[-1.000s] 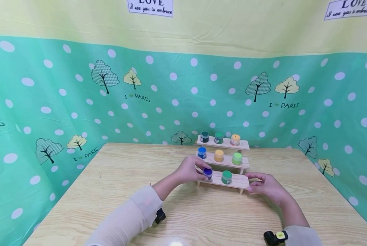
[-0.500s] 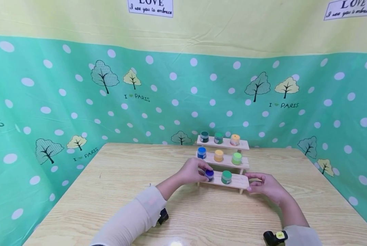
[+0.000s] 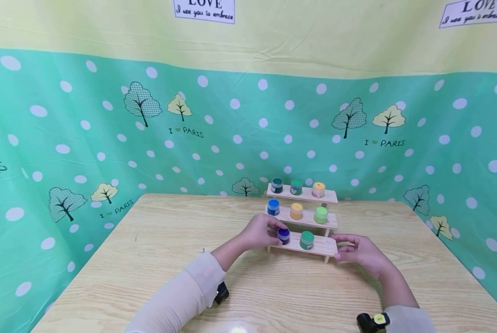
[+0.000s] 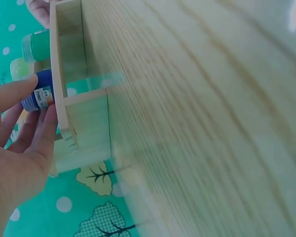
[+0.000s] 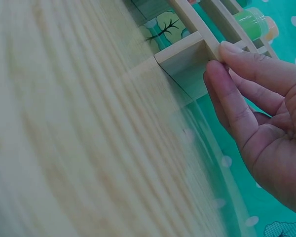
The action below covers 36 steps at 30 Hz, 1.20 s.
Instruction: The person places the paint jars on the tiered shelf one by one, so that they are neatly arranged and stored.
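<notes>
My left hand (image 3: 262,232) pinches a dark blue paint jar (image 3: 283,236) between thumb and fingers. The jar stands at the left end of the lowest step of a three-step wooden rack (image 3: 325,245). In the left wrist view, the thumb lies on one side of the labelled blue jar (image 4: 43,91) and the fingers on the other. At the rack's lowest right corner, my right hand (image 3: 363,253) holds the board's end with thumb and fingertips, as the right wrist view also shows. A green paint jar (image 3: 307,240) sits right of the dark blue one.
On the middle step stand a blue jar (image 3: 273,207), a yellow-orange jar (image 3: 296,211) and a light green jar (image 3: 321,214). The top step bears a dark jar (image 3: 276,185), a green jar (image 3: 296,187) and a pale orange jar (image 3: 318,189). A patterned curtain (image 3: 215,115) hangs behind the wooden table (image 3: 169,231).
My left hand has shifted slightly right along the lowest step with the dark blue paint jar, then stayed nearly still. The right hand and rack have not visibly moved.
</notes>
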Each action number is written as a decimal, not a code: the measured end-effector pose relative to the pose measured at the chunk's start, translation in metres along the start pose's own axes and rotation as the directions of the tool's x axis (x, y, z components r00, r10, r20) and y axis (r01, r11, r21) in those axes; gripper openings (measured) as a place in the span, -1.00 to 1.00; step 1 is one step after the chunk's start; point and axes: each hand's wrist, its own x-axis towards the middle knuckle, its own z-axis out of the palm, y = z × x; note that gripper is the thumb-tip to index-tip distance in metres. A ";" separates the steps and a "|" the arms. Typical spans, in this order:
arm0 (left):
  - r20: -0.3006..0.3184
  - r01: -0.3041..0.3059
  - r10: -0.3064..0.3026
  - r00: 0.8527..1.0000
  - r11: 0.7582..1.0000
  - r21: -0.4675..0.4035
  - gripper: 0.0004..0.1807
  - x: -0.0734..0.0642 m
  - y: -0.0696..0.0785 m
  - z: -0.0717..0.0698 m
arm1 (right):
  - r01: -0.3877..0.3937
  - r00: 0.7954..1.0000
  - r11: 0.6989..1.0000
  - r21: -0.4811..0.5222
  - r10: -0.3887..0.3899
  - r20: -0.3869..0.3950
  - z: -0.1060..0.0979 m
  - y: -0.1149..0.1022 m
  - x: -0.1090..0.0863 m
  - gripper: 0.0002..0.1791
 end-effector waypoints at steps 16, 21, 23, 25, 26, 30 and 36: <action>-0.146 -0.039 0.010 0.989 0.980 -0.193 -0.62 -0.026 -0.008 -0.025 | 0.004 1.000 1.000 -0.005 -0.004 -0.015 -0.005 -0.002 -0.002 -0.22; -0.176 -0.070 0.039 0.984 0.981 -0.178 -0.58 -0.039 -0.009 -0.037 | 0.038 0.999 0.999 -0.022 -0.038 -0.008 -0.011 -0.003 -0.004 -0.22; -0.188 -0.076 0.046 0.981 0.985 -0.154 -0.56 -0.044 -0.011 -0.041 | 0.043 0.999 0.998 -0.041 -0.044 -0.017 -0.014 -0.004 -0.006 -0.22; -0.209 -0.068 0.038 0.977 0.988 -0.138 -0.54 -0.050 -0.014 -0.045 | 0.042 0.998 0.996 -0.073 -0.044 -0.034 -0.019 -0.006 -0.010 -0.22; -0.217 -0.062 0.031 0.976 0.989 -0.137 -0.53 -0.054 -0.016 -0.048 | 0.039 0.998 0.995 -0.089 -0.043 -0.044 -0.021 -0.007 -0.012 -0.23; -0.269 -0.053 0.010 0.963 0.987 -0.154 -0.51 -0.072 -0.022 -0.060 | 0.031 0.996 0.992 -0.120 -0.040 -0.078 -0.028 -0.010 -0.019 -0.26; -0.319 -0.048 -0.004 0.948 0.987 -0.155 -0.47 -0.096 -0.033 -0.078 | 0.023 0.994 0.985 -0.173 -0.042 -0.104 -0.036 -0.018 -0.027 -0.25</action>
